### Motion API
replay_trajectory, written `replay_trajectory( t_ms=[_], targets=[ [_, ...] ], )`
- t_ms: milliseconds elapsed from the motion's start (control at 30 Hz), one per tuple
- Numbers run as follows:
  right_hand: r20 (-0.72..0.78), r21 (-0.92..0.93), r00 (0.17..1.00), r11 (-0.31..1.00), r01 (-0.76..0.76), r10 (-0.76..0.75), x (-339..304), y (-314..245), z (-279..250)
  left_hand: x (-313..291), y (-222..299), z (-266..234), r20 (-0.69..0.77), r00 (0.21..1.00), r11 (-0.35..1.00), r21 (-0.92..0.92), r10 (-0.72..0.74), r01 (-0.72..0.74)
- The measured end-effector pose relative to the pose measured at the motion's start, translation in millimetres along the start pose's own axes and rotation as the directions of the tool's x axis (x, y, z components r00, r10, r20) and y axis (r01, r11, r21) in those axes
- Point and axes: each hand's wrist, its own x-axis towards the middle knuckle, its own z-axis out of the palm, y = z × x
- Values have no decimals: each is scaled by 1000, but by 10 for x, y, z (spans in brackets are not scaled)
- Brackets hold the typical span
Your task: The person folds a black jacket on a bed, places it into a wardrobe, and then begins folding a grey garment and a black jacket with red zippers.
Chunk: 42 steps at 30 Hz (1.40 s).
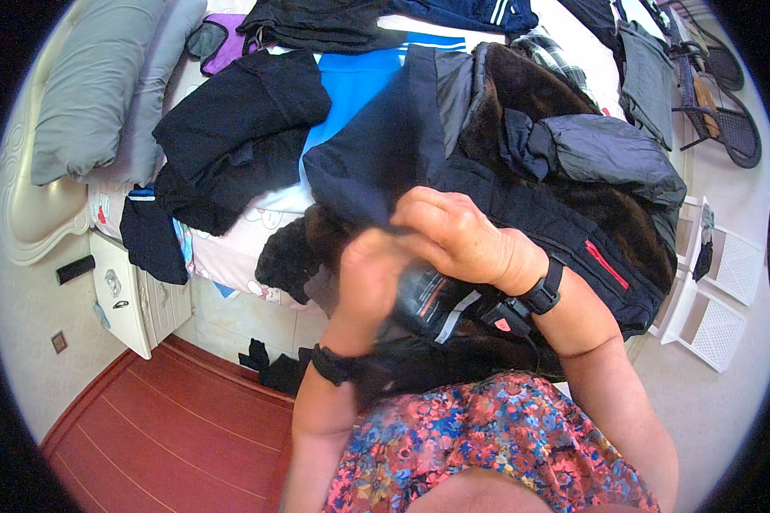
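Note:
A dark jacket (368, 128) with a brown fur lining (505, 81) is spread over the bed in front of me. My right hand (462, 235) is closed, its fingers pinching dark cloth of the jacket near the middle. Close against it, my left hand (368, 278) is smeared by motion, and its fingers cannot be made out. Brown fur trim hangs beside the left hand. Below my hands lie a grey-and-black panel (419, 295) and a light reflective strip (458, 316). A red zip (606, 263) shows on the jacket's right part.
Black clothes (244, 120), a blue garment (355, 85) and folded grey trousers (646, 81) cover the bed. Grey pillows (94, 85) lie at the far left. A white bedside cabinet (137, 295) stands left, white racks (719, 291) right, and sandals (727, 128) at the far right.

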Motion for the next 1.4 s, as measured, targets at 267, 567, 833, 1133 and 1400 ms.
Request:
replay_trajectory(
  t_ms=[267, 567, 833, 1133, 1400],
  targets=[
    [-46, -52, 998, 998, -39, 37, 27, -7, -55, -14, 207, 257, -21, 999, 985, -167, -43, 39],
    [-101, -108, 992, 992, 66, -77, 99, -8, -162, -10, 356, 291, -52, 995, 986, 152, 79, -70],
    [-132, -138, 991, 990, 9, -27, 82, -3, -135, 63, 595, 341, -38, 829, 721, 518, 557, -461],
    [108, -394, 994, 917, 64, -23, 135, -55, -187, 270, 534, 252, 263, 911, 440, 810, 318, -387],
    [-2, -142, 997, 987, -78, 79, 81, 51, -147, 319, 573, 328, 266, 914, 390, 841, 305, -375]
  ],
)
